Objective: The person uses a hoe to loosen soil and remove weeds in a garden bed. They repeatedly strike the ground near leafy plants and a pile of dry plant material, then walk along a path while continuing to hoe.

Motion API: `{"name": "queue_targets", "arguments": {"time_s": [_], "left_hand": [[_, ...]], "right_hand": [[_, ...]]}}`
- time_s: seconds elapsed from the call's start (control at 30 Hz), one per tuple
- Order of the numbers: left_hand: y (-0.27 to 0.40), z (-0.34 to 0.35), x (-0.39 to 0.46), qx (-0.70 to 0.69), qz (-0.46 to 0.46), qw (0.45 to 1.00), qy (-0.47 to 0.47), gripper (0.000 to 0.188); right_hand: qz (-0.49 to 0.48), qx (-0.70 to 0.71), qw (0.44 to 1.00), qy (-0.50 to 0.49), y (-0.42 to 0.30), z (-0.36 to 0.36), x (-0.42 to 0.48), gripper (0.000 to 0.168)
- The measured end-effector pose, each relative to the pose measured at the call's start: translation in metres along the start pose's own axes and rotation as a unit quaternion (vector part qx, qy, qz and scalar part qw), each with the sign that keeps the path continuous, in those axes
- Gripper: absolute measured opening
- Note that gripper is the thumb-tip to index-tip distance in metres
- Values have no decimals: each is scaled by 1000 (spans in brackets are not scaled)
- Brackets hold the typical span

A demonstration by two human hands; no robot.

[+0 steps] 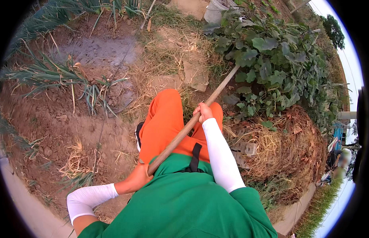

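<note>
A long wooden tool handle (184, 131) slants across my lap, from my waist up to the leafy plants at the upper right. Its far end is hidden under the leaves, so the tool's head cannot be seen. My right hand (204, 112) is closed around the shaft near my right knee. By the handle's near end, at my left hip, is my left hand (138, 178); its fingers are mostly turned out of sight, and whether they grip the wood is unclear. White sleeves cover both forearms.
Broad-leaved plants (271, 59) spread at the upper right, beside a grey bucket (215, 12). A heap of dry straw (285, 148) lies below them. Onion-like plants (53, 71) grow in bare soil on the left. Flat stones (196, 74) lie ahead. A person (342, 160) is at the far right.
</note>
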State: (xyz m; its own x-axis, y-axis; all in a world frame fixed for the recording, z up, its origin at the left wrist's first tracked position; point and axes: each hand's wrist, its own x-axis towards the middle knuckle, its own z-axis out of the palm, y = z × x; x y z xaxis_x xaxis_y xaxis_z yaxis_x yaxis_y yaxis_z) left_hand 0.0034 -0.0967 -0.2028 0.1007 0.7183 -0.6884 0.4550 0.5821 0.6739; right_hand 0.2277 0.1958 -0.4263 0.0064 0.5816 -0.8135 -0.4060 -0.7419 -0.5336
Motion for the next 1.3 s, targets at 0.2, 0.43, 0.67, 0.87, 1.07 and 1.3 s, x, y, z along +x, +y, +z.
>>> {"name": "queue_targets", "arguments": {"time_s": [0.2,0.43,0.67,0.87,1.07,1.3], "left_hand": [[-21,13,-29,-16,-2,1000,12,24],[-24,-8,-104,-15,-74,996,-47,22],[-45,-11,-128,5,-95,994,-44,19],[-36,-16,-90,-7,-75,996,-39,22],[-46,-11,-87,41,-34,999,5,24],[-28,-9,-77,-17,-71,997,7,24]], "right_hand": [[28,30,999,-28,15,1,-30,13],[52,77,995,-36,71,0,-99,15],[28,80,996,-33,92,-1,-136,13],[-14,84,996,3,69,-9,-101,14],[31,118,993,-3,70,-5,-100,13],[5,83,996,-35,46,27,-99,12]]}}
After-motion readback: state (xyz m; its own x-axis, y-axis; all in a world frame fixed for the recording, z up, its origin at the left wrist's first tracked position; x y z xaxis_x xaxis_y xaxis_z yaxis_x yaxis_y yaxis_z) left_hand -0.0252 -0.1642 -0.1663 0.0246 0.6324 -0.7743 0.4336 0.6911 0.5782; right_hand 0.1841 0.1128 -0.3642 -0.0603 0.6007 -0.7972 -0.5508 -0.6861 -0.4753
